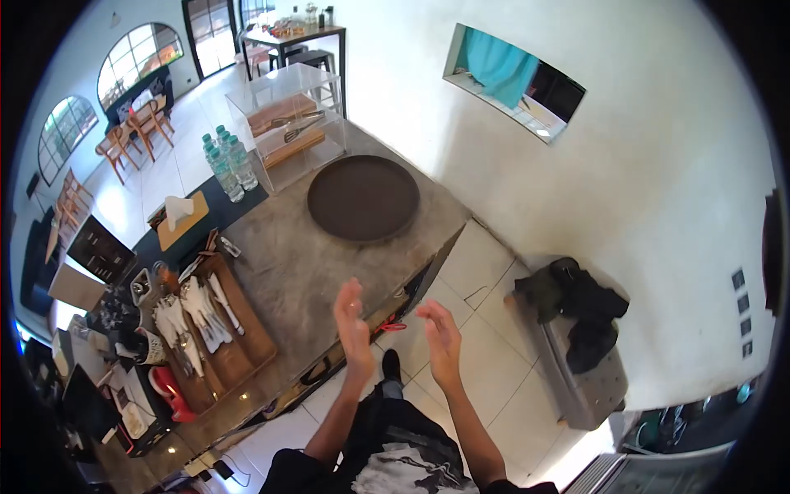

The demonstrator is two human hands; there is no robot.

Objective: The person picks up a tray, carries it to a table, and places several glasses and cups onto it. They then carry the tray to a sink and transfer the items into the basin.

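Holding nothing, your left hand (pixel 354 329) and right hand (pixel 443 337) are both released, fingers extended and palms turned roughly toward each other beside the front edge of the desk (pixel 296 284). At 9 o'clock, a shallow wooden box (pixel 251 354) holds white-wrapped bundles (pixel 202 309), some with metal ends showing. Around 11 o'clock, a clear acrylic case (pixel 300 80) contains wooden boards (pixel 295 150) on two levels, with a whisk (pixel 295 133) above the lower one. Near it, between 10 and 11 o'clock, clear plastic bottles (pixel 239 160) with teal caps stand in a cluster. Your round tray (pixel 364 198) lies flat on the desk at 12 o'clock, well apart from both hands. It is dark brown and plain, edged by a low raised rim. The desk under it has a mottled grey-brown surface, like smoothed concrete. At 3 o'clock, a padded grey seat (pixel 592 391) with a buttoned top carries a heap of dark fabric (pixel 576 305).
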